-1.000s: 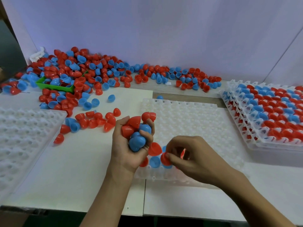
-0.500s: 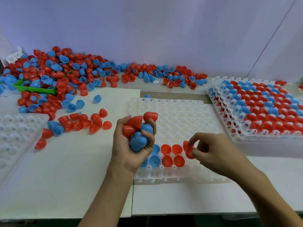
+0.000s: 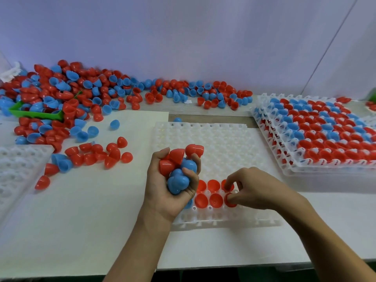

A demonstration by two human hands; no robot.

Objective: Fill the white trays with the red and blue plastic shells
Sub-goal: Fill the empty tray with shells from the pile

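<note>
A white tray (image 3: 219, 143) lies in front of me with several red shells (image 3: 213, 185) seated in its two nearest rows. My left hand (image 3: 171, 192) hovers over the tray's near left corner and grips a handful of red and blue shells (image 3: 180, 167). My right hand (image 3: 256, 188) is low over the near rows and pinches a red shell (image 3: 230, 201) at a tray pocket, right of the seated ones. A blue shell in the tray is mostly hidden under my left hand.
A big heap of loose shells (image 3: 77, 92) runs along the back wall, partly over a green bin (image 3: 34, 113). A smaller loose cluster (image 3: 97, 155) lies left of the tray. A filled tray stack (image 3: 317, 131) sits at the right; another white tray (image 3: 18, 169) at the left.
My right hand has moved down onto the near rows with its red shell, and another red shell now sits in the second row. My left hand keeps its handful in place.
</note>
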